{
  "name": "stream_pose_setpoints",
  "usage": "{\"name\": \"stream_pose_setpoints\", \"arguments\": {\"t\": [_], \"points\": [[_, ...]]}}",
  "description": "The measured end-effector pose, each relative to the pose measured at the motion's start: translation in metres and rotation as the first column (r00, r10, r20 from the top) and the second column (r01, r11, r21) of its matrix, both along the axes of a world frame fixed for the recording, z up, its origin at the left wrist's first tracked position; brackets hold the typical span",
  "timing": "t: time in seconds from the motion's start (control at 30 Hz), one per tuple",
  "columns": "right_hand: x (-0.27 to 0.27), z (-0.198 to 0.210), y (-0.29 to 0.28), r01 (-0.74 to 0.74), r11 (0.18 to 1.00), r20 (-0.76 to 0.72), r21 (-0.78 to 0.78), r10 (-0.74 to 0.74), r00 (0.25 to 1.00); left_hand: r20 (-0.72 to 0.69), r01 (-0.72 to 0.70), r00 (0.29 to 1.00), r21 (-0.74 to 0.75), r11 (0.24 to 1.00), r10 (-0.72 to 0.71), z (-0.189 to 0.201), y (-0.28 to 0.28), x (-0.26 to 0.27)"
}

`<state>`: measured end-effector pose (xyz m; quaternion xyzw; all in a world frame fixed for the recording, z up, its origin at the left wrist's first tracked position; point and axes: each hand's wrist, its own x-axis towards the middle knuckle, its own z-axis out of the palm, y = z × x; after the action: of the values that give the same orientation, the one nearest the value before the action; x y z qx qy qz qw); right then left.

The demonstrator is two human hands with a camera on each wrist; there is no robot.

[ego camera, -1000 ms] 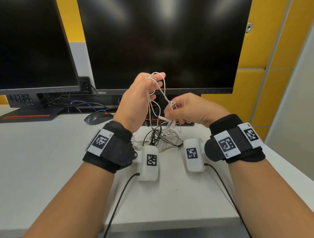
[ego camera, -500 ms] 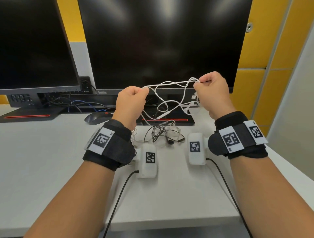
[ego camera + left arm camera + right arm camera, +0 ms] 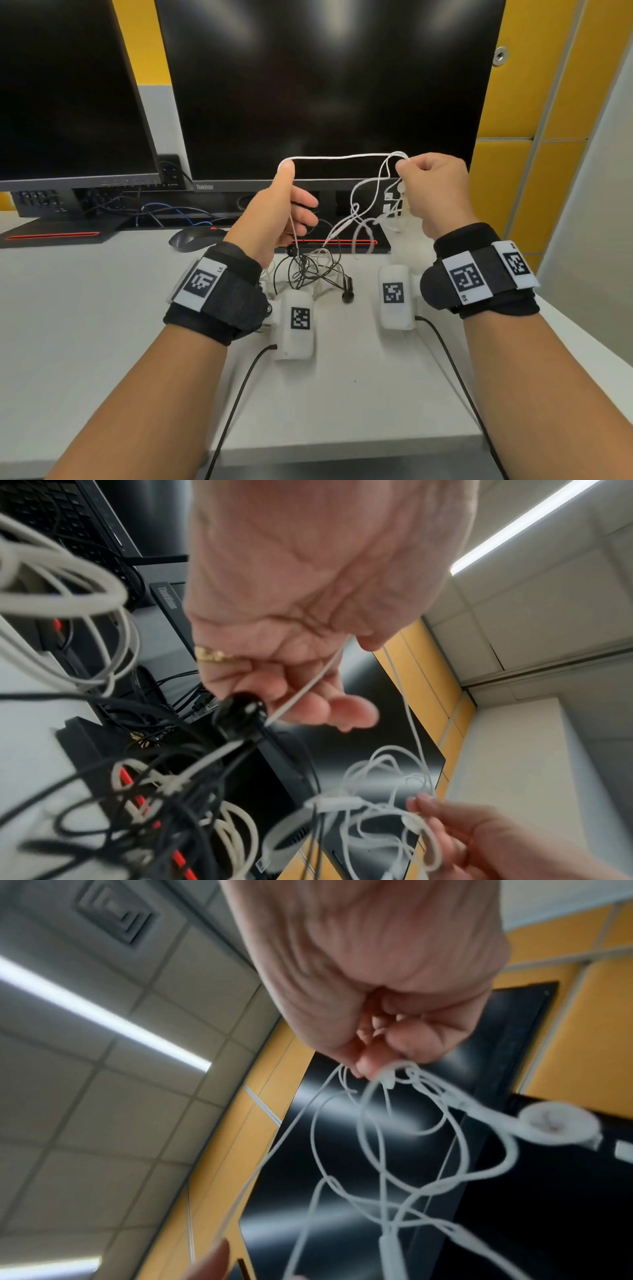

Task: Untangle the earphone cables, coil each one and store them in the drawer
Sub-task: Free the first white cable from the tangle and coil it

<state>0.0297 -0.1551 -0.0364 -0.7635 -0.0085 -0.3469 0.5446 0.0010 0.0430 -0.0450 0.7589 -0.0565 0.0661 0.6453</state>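
Note:
A white earphone cable (image 3: 342, 157) stretches level between my two hands above the desk (image 3: 85, 308). My left hand (image 3: 281, 212) has it hooked over the raised thumb, fingers relaxed; the cable then drops past the palm (image 3: 308, 691). My right hand (image 3: 407, 171) pinches several hanging white loops (image 3: 377, 1137), a white earbud (image 3: 558, 1123) dangling beside them. A black earphone tangle (image 3: 308, 270) lies on the desk below, mixed with more pale cable. One black earbud (image 3: 240, 718) hangs just under my left fingers. No drawer shows in any view.
Two dark monitors stand at the back, the larger one (image 3: 325, 85) right behind my hands, its base (image 3: 342, 245) under the loops. A black mouse (image 3: 195, 238) sits to the left. The desk's front edge (image 3: 342, 448) is close below my forearms.
My left hand has opened from a pinch, and the cable now rides over its thumb. The strand between the hands has pulled straighter and the right hand holds its bundle.

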Motion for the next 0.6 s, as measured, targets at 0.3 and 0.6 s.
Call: {"name": "stream_pose_setpoints", "arguments": {"t": [0.3, 0.6], "points": [[-0.011, 0.010, 0.011, -0.211, 0.940, 0.104, 0.267, 0.189, 0.976, -0.104, 0.221, 0.975, 0.437, 0.872, -0.195, -0.004, -0.003, -0.009], [-0.017, 0.014, 0.020, -0.222, 0.959, -0.045, 0.178, 0.234, 0.971, -0.051, 0.211, 0.976, 0.421, 0.882, -0.210, -0.004, -0.004, -0.010]]}}
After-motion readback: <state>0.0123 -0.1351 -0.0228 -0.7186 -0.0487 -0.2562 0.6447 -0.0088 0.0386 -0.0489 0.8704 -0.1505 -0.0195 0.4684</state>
